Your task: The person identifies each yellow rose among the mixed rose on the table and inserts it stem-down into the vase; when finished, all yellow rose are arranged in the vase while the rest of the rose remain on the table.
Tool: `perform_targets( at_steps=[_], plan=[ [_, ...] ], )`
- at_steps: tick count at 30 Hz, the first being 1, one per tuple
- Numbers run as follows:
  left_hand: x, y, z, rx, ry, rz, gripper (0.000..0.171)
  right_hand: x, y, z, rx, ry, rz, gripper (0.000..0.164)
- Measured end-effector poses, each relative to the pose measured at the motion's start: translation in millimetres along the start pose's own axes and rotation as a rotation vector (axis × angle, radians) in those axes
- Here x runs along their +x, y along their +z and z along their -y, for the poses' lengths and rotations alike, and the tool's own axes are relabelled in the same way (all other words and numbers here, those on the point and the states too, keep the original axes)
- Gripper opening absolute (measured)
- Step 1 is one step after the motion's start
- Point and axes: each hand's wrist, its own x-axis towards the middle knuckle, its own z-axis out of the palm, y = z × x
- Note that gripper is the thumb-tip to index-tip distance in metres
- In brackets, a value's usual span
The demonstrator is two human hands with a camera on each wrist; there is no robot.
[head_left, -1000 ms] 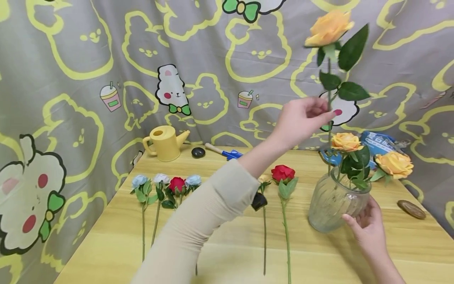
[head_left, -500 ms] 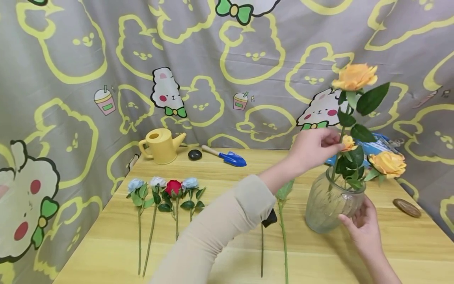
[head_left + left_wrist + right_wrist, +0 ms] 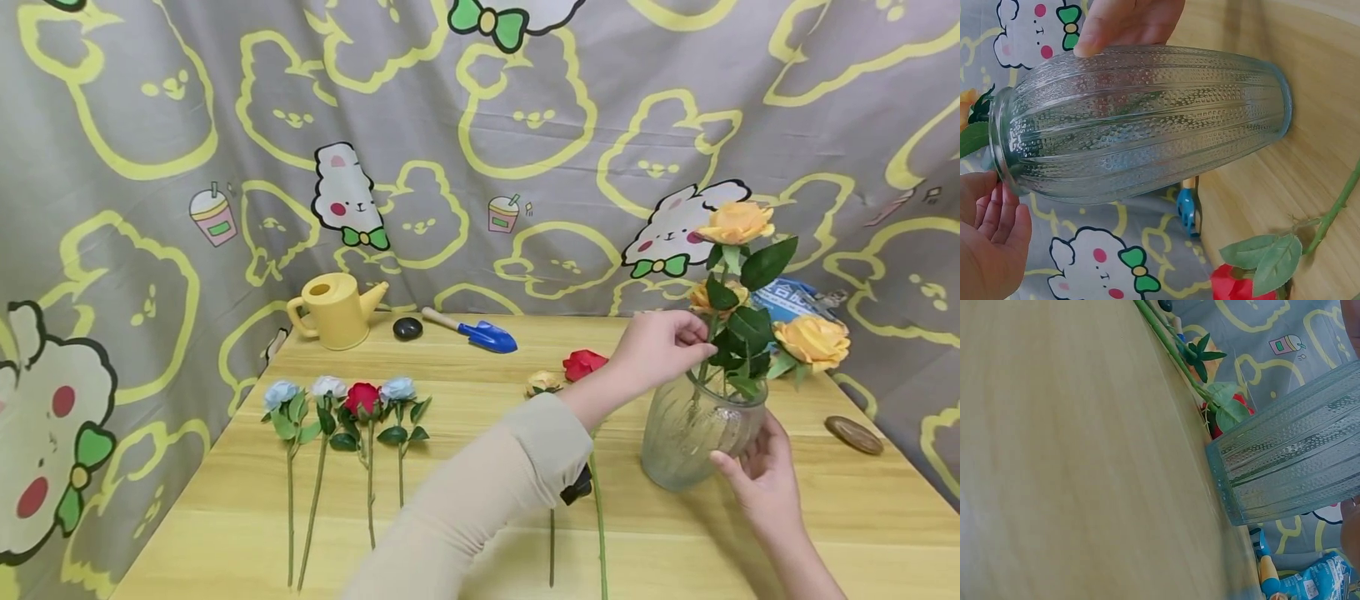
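Observation:
In the head view, my left hand [image 3: 666, 350] pinches the stem of an orange-yellow artificial rose [image 3: 735, 223] at the rim of a ribbed glass vase [image 3: 675, 446]. The stem's lower end is inside the vase. My right hand [image 3: 763, 479] holds the vase's right side, fingers partly behind the glass. A second yellow rose [image 3: 812, 342] leans out to the right. Another yellow rose [image 3: 701, 297] stands behind the leaves, partly hidden. The left wrist view shows the vase [image 3: 1147, 125] upright on the table, my left fingers at its rim.
Light blue [image 3: 281, 395], white [image 3: 328, 386] and red roses [image 3: 363, 400] lie left. Near my sleeve lie a cream rose [image 3: 542, 382], a red rose [image 3: 583, 364] and a black flower [image 3: 576, 487]. Behind are a watering can [image 3: 339, 312], black stone [image 3: 408, 328], trowel [image 3: 487, 336]; right, a brown stone [image 3: 853, 435].
My left hand has moved down to the vase's rim, lowering the yellow rose's stem into it. The right hand still holds the vase. The head view has shifted slightly.

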Motion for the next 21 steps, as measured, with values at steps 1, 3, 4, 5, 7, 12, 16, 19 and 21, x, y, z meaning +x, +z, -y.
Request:
perform_targets(
  at_steps=[1,3,4,5,7,12,16,19,21],
  plan=[
    [0.7,0.4,-0.4,0.016,0.004,0.007,0.011,0.0,0.1,-0.1,0.003,0.001,-0.001,0.074],
    [1.7,0.5,-1.0,0.052,0.026,0.021,0.011,0.1,0.1,-0.3,0.012,-0.007,0.003,0.074],
    [2.0,0.4,-1.1,0.068,0.044,0.029,0.010,0.2,0.0,-0.4,0.020,-0.013,0.005,0.074],
    [2.2,0.2,-1.1,0.079,0.059,0.039,0.010,0.3,0.0,-0.3,0.031,-0.020,0.009,0.074],
    [2.5,-0.6,-1.2,0.102,0.082,0.057,0.010,0.6,0.0,-0.1,0.050,-0.034,0.014,0.073],
    [2.1,-1.9,-1.0,0.163,0.115,0.077,0.010,0.8,0.4,0.0,0.056,-0.034,0.014,0.072],
    [0.9,-3.6,-3.3,0.269,0.166,0.084,0.011,0.4,-0.1,-1.0,0.048,-0.025,0.017,0.073],
    [-0.2,-5.6,-5.1,0.340,0.201,0.102,0.015,0.1,-0.5,-1.9,0.044,-0.025,0.018,0.073],
    [-1.0,-6.5,-5.4,0.355,0.211,0.120,0.015,0.0,-0.8,-2.5,0.040,-0.024,0.018,0.073]
  ],
)
